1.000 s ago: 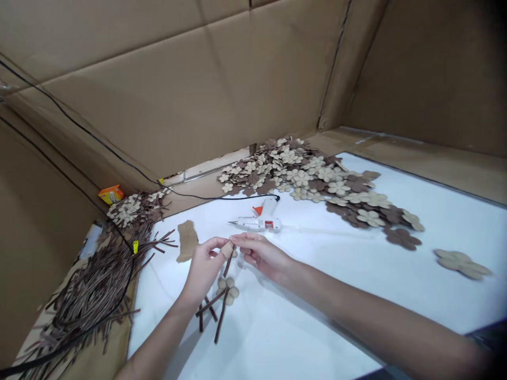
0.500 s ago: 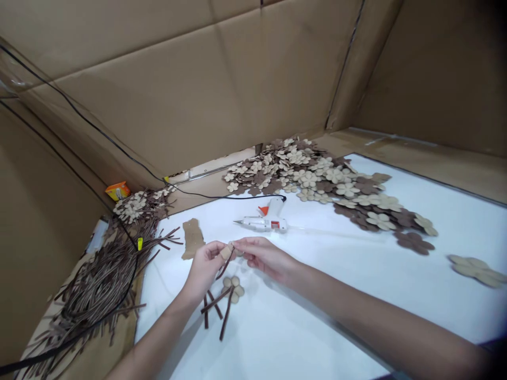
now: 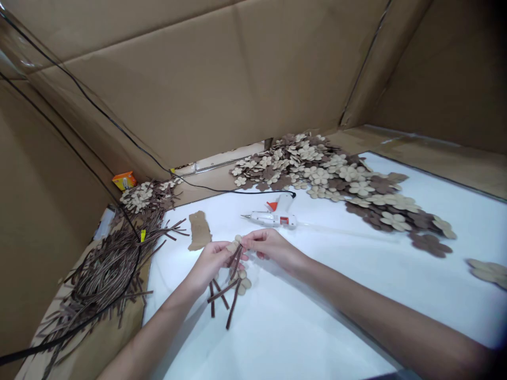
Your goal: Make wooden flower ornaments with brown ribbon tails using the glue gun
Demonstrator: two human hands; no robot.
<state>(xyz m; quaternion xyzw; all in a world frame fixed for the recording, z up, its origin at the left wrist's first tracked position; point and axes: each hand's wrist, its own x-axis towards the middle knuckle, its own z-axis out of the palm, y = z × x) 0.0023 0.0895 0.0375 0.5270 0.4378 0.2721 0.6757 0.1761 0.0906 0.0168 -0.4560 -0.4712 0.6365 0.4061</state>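
Note:
My left hand (image 3: 214, 259) is closed on a small beige felt flower (image 3: 236, 240), from which dark brown strips (image 3: 236, 260) hang down. The fingertips of my right hand (image 3: 266, 244) pinch at the flower's right edge, where the strips meet it. Just below my hands, another beige flower (image 3: 244, 285) lies on the white board with several brown strips (image 3: 232, 311) around it. Beyond my hands a white glue gun (image 3: 269, 219) with an orange trigger lies on its side, its nozzle pointing left.
Beige and brown felt flowers (image 3: 340, 179) are heaped at the back right. A bundle of brown strips (image 3: 106, 269) lies at the left, with a black cable (image 3: 134, 264) across it. A torn cardboard piece (image 3: 199, 231) lies behind my left hand. Cardboard walls (image 3: 198, 89) stand behind.
The held flower is now turned so more of its petals and hanging strips show. My right hand has risen slightly at its edge. The whole view has shifted a little.

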